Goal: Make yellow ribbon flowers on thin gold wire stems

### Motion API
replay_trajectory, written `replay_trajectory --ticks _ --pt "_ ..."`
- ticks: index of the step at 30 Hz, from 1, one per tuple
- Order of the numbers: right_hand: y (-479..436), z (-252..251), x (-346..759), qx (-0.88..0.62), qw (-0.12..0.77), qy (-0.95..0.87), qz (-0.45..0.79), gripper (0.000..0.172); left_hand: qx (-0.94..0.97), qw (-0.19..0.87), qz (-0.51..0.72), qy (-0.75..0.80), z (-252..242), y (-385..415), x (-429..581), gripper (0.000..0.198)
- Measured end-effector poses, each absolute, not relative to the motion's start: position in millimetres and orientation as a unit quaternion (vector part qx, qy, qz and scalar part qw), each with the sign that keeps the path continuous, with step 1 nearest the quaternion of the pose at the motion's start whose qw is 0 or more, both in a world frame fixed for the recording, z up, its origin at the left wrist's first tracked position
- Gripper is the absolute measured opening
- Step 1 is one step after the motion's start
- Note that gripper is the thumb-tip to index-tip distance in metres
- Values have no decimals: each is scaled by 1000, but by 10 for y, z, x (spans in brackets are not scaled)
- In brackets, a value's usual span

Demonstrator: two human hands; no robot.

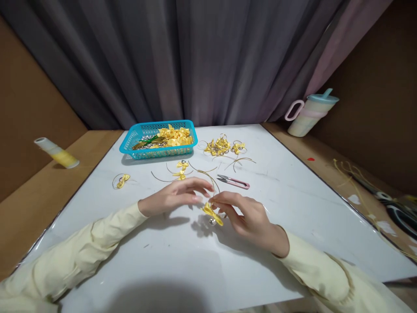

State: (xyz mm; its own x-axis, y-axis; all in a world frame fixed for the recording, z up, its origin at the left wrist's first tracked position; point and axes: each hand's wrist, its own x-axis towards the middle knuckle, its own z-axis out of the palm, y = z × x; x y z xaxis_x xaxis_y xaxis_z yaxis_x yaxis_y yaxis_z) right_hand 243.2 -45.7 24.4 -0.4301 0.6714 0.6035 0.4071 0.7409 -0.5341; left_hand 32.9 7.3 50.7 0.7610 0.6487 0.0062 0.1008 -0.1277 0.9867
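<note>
My right hand [249,217] pinches a thin gold cord between thumb and fingertips. From it hangs a yellow ribbon bow [213,214] with a small silver bell [212,222] beneath, just above the white table. Beside it on the left, my left hand [176,198] reaches over the table with thumb and fingers apart and nothing visible between them. Pink-handled thread snips [233,181] lie beyond my right hand. Two more yellow bows [182,165] on cords lie past my left hand, and another bow [123,180] with a looped cord sits farther left.
A blue plastic basket [130,150] holds yellow ribbon bows and silver bells. Right of it is a pile of corded bows [218,145], with loose cord pieces [241,161] nearby. A lidded tumbler [306,119], black-handled scissors [399,217] and a yellow-white tube [57,153] are at the sides.
</note>
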Motion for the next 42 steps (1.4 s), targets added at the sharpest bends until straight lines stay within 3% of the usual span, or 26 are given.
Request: replay_trajectory --ticks 5,10,14,24,35,42 --pt "-443 181 2427 -305 447 -837 84 31 605 728 192 261 411 -30 396 29" --pt "-378 85 2436 -273 452 -848 49 57 553 763 201 266 277 -51 445 20" --pt "-370 82 2420 -286 447 -847 34 67 506 802 190 253 191 -18 406 23" --pt "-423 90 2325 -329 488 -806 67 56 503 801 188 263 116 -6 419 26" --pt "-384 24 2333 -379 433 -812 101 63 479 794 228 296 55 -9 438 25" --pt "-357 76 2333 -444 405 -778 184 54 495 779 225 313 43 -15 422 24"
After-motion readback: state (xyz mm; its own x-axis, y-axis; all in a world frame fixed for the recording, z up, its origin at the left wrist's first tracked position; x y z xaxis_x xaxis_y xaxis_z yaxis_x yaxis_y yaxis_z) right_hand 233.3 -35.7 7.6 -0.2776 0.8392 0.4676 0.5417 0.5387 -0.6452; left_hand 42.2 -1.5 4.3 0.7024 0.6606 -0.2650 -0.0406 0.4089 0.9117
